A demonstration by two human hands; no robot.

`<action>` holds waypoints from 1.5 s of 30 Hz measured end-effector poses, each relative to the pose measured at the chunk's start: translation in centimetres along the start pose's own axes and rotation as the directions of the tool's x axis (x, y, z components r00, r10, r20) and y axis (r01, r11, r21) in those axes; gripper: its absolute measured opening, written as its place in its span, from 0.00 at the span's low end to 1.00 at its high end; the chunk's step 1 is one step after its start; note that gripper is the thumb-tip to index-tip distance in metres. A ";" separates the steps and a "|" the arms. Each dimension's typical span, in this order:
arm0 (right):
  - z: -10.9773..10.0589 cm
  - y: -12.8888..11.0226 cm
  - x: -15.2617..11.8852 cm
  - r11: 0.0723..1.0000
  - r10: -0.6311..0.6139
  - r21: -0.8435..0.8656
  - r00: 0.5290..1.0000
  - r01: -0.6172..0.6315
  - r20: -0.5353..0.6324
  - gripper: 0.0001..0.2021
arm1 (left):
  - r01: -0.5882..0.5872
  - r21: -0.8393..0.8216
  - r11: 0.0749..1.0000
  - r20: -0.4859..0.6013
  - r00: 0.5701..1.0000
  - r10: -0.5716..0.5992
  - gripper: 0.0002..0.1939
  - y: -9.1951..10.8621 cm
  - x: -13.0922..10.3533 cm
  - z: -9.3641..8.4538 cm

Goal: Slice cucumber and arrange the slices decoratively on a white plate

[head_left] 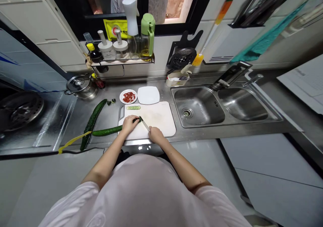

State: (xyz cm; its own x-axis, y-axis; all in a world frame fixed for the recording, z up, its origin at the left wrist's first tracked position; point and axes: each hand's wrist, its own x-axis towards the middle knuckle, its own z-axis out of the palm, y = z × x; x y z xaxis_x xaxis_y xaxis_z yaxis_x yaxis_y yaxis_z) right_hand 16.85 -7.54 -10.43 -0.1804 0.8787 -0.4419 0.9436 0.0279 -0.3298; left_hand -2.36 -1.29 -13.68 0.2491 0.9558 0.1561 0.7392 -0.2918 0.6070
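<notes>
My left hand (pixel 129 124) is closed over a long green cucumber (pixel 107 131), which lies across the left edge of a white cutting board (pixel 161 122). In my right hand (pixel 156 134) is a knife (pixel 145 125) gripped by its handle, with the blade tip at the cucumber's right end, close to my left fingertips. A row of several round cucumber slices (pixel 133 107) lies along the board's far edge. To the left, a second whole cucumber (pixel 94 121) rests on the steel counter, with two small cut ends (pixel 111 102) near its top.
Behind the board stand a plate of chopped red pieces (pixel 129 96) and a square white plate (pixel 148 95). A double sink (pixel 199 106) is on the right. Further left are a lidded pot (pixel 82 86) and a yellow strap (pixel 73 140). A bottle rack (pixel 122 62) hangs above.
</notes>
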 end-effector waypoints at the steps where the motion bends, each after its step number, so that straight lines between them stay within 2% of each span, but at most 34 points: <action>1: -0.2 0.2 -0.1 1.000 -0.007 -0.016 1.000 0.007 -0.017 0.12 | 0.011 -0.018 1.000 0.004 1.000 -0.011 0.10 0.0 0.0 0.0; 4: -0.9 0.8 -0.3 0.996 0.024 -0.080 0.997 -0.030 -0.070 0.13 | 0.057 -0.086 0.995 -0.003 0.998 -0.058 0.12 -0.2 0.1 -0.1; 7: -1.5 1.3 -0.4 0.984 0.064 -0.154 0.985 -0.090 -0.161 0.15 | 0.115 -0.163 0.980 -0.057 0.990 -0.126 0.14 -0.6 0.4 -0.1; 9: -1.7 1.8 -0.4 0.974 0.044 -0.204 0.964 -0.100 -0.262 0.16 | 0.162 -0.221 0.962 -0.096 0.978 -0.187 0.15 -0.8 0.7 -0.1; 12: -1.5 2.5 -0.4 0.961 -0.039 -0.264 0.908 -0.080 -0.417 0.19 | 0.208 -0.326 0.922 -0.111 0.960 -0.256 0.17 -1.0 1.4 -0.2; 15: -1.0 3.1 -0.1 0.958 -0.115 -0.284 0.849 -0.043 -0.516 0.20 | 0.190 -0.413 0.891 -0.053 0.971 -0.232 0.18 -0.8 2.2 -0.6; 18: -0.6 3.4 0.2 0.963 -0.142 -0.269 0.808 -0.021 -0.572 0.20 | 0.174 -0.428 0.887 0.021 0.983 -0.182 0.18 -0.5 2.8 -1.0; 25: -0.5 4.0 0.6 0.963 -0.179 -0.269 0.759 0.005 -0.626 0.19 | 0.086 -0.235 0.968 0.111 0.992 -0.061 0.16 0.8 2.8 -1.6; 29: -0.3 4.2 0.7 0.960 -0.194 -0.279 0.750 0.012 -0.633 0.18 | 0.020 -0.200 0.980 0.120 0.993 0.005 0.14 1.5 2.7 -1.9; 32: 0.1 4.4 0.8 0.959 -0.196 -0.284 0.753 0.013 -0.628 0.18 | 0.011 -0.205 0.979 0.129 0.992 0.015 0.12 1.2 2.9 -1.7; 36: 0.6 4.6 0.6 0.964 -0.165 -0.265 0.774 -0.005 -0.612 0.18 | 0.166 -0.263 0.951 0.104 0.984 -0.143 0.09 -0.1 3.9 -0.4; 39: 0.6 5.0 0.3 0.971 -0.117 -0.236 0.802 -0.030 -0.586 0.18 | 0.274 -0.270 0.923 0.009 0.959 -0.282 0.09 -1.2 5.3 0.8; 41: 0.6 5.3 0.1 0.975 -0.084 -0.216 0.821 -0.048 -0.564 0.18 | 0.297 -0.237 0.925 -0.018 0.951 -0.310 0.09 -1.6 6.4 1.4; 45: 0.5 5.8 -0.3 0.980 -0.031 -0.183 0.850 -0.078 -0.526 0.19 | 0.287 -0.140 0.948 -0.022 0.956 -0.293 0.09 -1.6 8.1 2.1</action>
State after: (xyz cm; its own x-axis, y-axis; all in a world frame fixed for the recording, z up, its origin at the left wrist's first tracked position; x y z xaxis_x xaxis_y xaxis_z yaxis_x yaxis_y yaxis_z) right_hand 22.22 -7.88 -12.62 -0.0364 0.9967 0.0728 0.9897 0.0460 -0.1356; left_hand -0.15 6.88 -15.03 0.0082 0.9999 -0.0113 0.6841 0.0026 0.7294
